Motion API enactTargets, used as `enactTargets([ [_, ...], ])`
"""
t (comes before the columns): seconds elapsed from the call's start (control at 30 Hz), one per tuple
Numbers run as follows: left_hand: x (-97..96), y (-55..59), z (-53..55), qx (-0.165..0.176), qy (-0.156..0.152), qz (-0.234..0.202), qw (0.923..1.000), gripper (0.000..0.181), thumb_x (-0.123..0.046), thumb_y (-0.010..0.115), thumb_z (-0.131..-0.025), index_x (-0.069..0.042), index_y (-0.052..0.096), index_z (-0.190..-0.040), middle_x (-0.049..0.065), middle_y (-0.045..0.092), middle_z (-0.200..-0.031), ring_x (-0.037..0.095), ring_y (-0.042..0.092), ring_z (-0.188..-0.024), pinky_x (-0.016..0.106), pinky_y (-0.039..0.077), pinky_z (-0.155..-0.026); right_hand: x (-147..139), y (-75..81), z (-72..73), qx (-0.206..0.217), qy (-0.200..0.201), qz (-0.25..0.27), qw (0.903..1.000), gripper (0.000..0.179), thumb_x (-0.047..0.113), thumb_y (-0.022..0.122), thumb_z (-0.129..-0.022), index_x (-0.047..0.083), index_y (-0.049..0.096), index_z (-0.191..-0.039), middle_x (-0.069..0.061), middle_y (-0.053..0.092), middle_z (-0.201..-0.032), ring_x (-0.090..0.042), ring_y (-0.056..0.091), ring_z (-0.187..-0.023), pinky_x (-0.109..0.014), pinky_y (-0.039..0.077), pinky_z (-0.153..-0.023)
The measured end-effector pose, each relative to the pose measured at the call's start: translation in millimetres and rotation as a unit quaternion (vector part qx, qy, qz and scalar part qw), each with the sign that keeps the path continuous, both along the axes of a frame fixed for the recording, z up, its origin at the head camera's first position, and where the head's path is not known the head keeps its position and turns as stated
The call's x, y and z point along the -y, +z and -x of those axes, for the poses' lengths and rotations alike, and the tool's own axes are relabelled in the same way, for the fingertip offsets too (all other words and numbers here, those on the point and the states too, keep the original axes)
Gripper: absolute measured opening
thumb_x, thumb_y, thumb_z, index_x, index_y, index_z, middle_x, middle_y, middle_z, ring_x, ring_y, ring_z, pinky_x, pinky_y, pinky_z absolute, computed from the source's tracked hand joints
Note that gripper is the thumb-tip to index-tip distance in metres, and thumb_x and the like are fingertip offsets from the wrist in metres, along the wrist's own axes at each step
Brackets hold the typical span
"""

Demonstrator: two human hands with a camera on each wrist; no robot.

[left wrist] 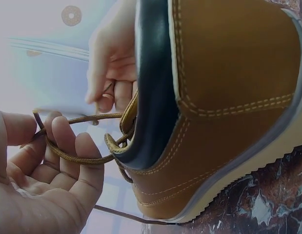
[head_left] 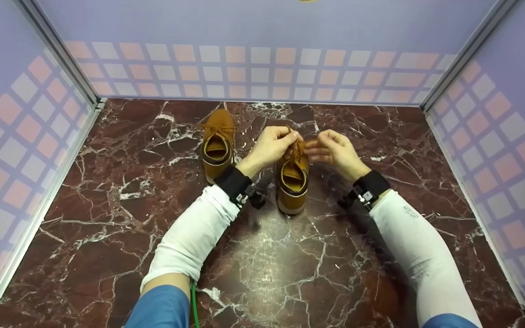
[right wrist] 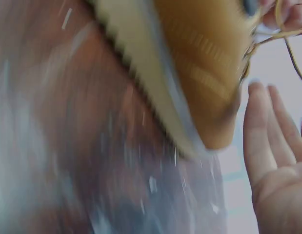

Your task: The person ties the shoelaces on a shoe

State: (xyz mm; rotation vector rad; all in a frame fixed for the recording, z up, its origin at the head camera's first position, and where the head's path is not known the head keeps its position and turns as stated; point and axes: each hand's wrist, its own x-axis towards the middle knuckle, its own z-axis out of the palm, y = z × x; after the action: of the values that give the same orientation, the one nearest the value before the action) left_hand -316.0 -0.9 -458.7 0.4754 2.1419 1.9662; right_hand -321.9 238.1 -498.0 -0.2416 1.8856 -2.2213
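A tan lace-up shoe (head_left: 292,200) stands on the floor between both hands, heel toward me. My left hand (head_left: 272,145) is at its laced front; in the left wrist view its thumb and fingers pinch a brown shoelace (left wrist: 77,159), which loops across the fingers. My right hand (head_left: 335,152) is just right of the shoe, with thumb and index finger together at a lace end and the other fingers stretched out. Those straight fingers (right wrist: 260,131) show beside the toe in the right wrist view. A second tan shoe (head_left: 220,125), its laces tied in a bow, stands left of my left hand.
Dark red marbled flooring (head_left: 107,218) lies under the shoes. Purple panels with pink and white squares (head_left: 260,54) enclose the back and both sides. A green cable (head_left: 194,305) hangs near my left elbow. Each wrist wears a black camera band (head_left: 235,184).
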Motion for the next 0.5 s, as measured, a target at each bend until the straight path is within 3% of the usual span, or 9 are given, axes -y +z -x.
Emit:
enactTargets([
  [0.13,-0.8,-0.8,-0.7,-0.001,-0.004,0.006,1.0,0.025,-0.012,0.063,-0.114,0.007,0.08,-0.113,-0.003,0.068,-0.073,0.008,0.062,-0.062,0.022,0.056,-0.059,11,10.3,-2.8,0.073,-0.062,0.139,0.9856,0.035,0.039,0.039,-0.123,0.015,0.057,-0.107,-0.006,0.087,-0.106,-0.022,0.084,-0.104,-0.037,0.068,-0.1],
  [0.27,-2.5,-0.9,-1.7,0.0,-0.007,0.004,1.0,0.021,-0.01,0.066,-0.112,0.006,0.081,-0.113,-0.003,0.072,-0.078,0.008,0.066,-0.066,0.022,0.059,-0.06,23,25.5,-4.9,0.093,-0.13,0.231,0.9598,0.042,0.05,0.039,-0.12,0.018,0.057,-0.099,-0.001,0.077,-0.078,-0.016,0.075,-0.076,-0.033,0.065,-0.085],
  [0.37,-4.2,-2.0,-2.3,0.001,-0.008,-0.008,0.9999,0.02,-0.008,0.067,-0.111,0.006,0.081,-0.112,0.003,0.075,-0.08,0.009,0.067,-0.067,0.022,0.058,-0.059,26,35.9,-6.7,0.078,-0.149,0.255,0.9522,0.046,0.051,0.04,-0.119,0.018,0.055,-0.091,0.005,0.053,-0.061,-0.009,0.052,-0.054,-0.023,0.051,-0.06],
  [0.5,-4.6,-2.9,-4.2,0.014,0.003,-0.043,0.999,0.02,-0.007,0.069,-0.109,0.008,0.082,-0.11,0.018,0.081,-0.089,0.011,0.069,-0.068,0.022,0.058,-0.059,25,42.8,-7.4,0.042,-0.161,0.236,0.9574,0.045,0.049,0.042,-0.119,0.019,0.05,-0.088,0.01,0.035,-0.056,-0.002,0.031,-0.044,-0.018,0.025,-0.045],
])
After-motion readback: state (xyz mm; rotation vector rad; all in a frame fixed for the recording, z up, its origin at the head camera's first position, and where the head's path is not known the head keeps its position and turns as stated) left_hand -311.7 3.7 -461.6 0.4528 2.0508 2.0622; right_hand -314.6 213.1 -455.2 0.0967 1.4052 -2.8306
